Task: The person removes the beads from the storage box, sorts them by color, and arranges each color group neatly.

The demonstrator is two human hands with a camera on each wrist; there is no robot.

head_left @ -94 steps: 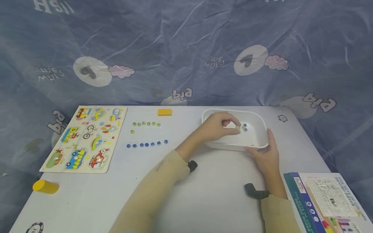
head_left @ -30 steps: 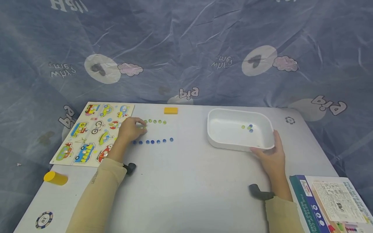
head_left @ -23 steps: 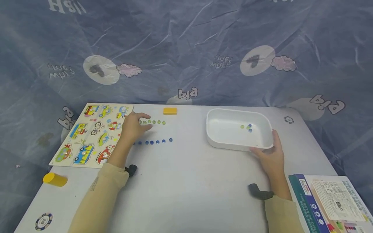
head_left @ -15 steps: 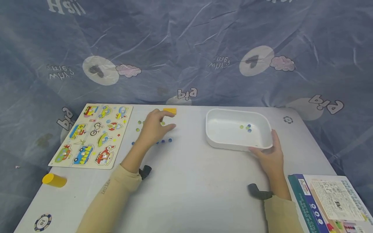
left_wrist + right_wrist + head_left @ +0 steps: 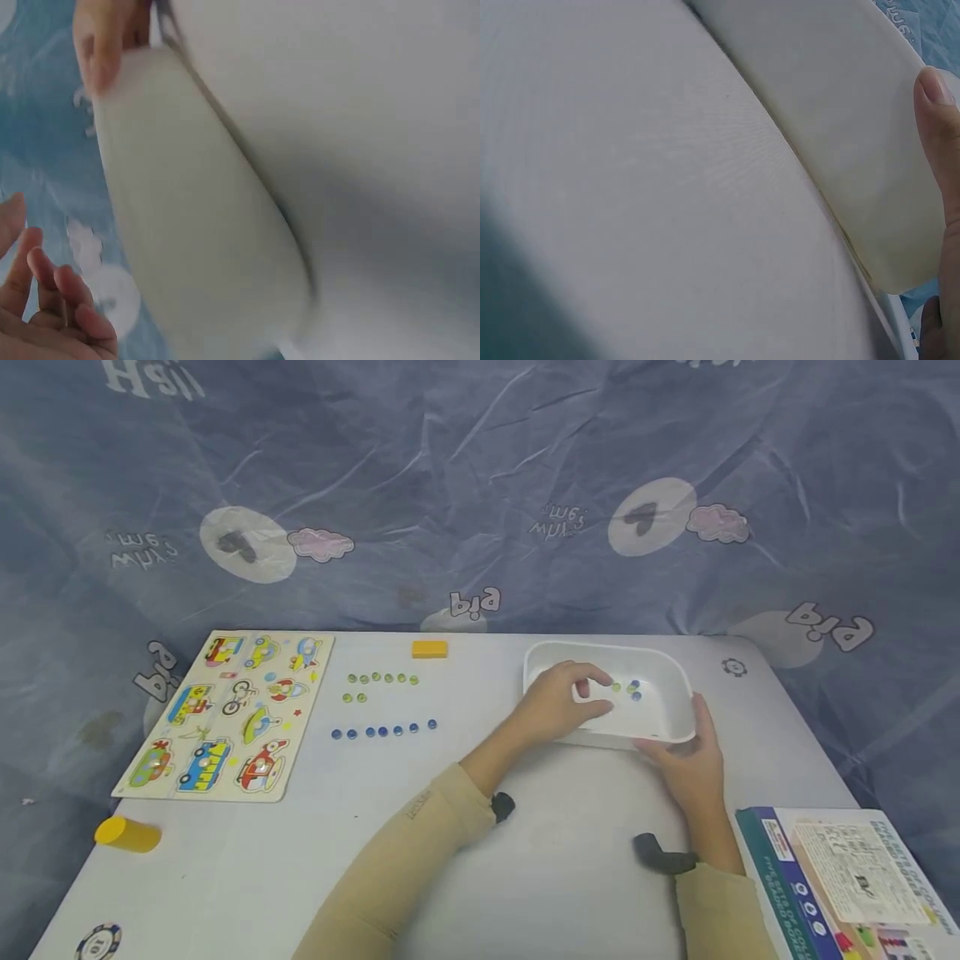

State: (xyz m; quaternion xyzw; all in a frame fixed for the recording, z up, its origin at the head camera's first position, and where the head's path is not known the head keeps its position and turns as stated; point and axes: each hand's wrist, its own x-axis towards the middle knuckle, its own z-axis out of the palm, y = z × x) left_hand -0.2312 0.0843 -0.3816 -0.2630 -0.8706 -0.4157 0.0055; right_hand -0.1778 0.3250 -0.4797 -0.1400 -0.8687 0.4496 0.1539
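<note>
My left hand (image 5: pixel 558 702) hovers over the white tray (image 5: pixel 547 660), thumb and index finger apart, just left of a green glass bead (image 5: pixel 616 687). Beside that bead, a few blue and green ones, among them a blue bead (image 5: pixel 636 696), lie on the tray floor. With thumb and fingers, my right hand (image 5: pixel 690 764) grips the tray's near right corner; its thumb (image 5: pixel 939 127) presses on the wall in the right wrist view. On the table at left lie a row of green beads (image 5: pixel 388 677), two more green beads (image 5: pixel 362 697) below, and a row of blue beads (image 5: pixel 383 732).
A wooden vehicle puzzle board (image 5: pixel 225 718) lies at the left, with a yellow cylinder (image 5: pixel 127 834) and a poker chip (image 5: pixel 99 942) nearer. A yellow block (image 5: pixel 430 649) sits at the back edge. At the right front is a colourful box (image 5: pixel 847 877); another chip (image 5: pixel 734 667) lies far right.
My left hand let go of a green bead beside the single one below the green row, then came back right, over the tray. My right hand kept its grip on the tray.
</note>
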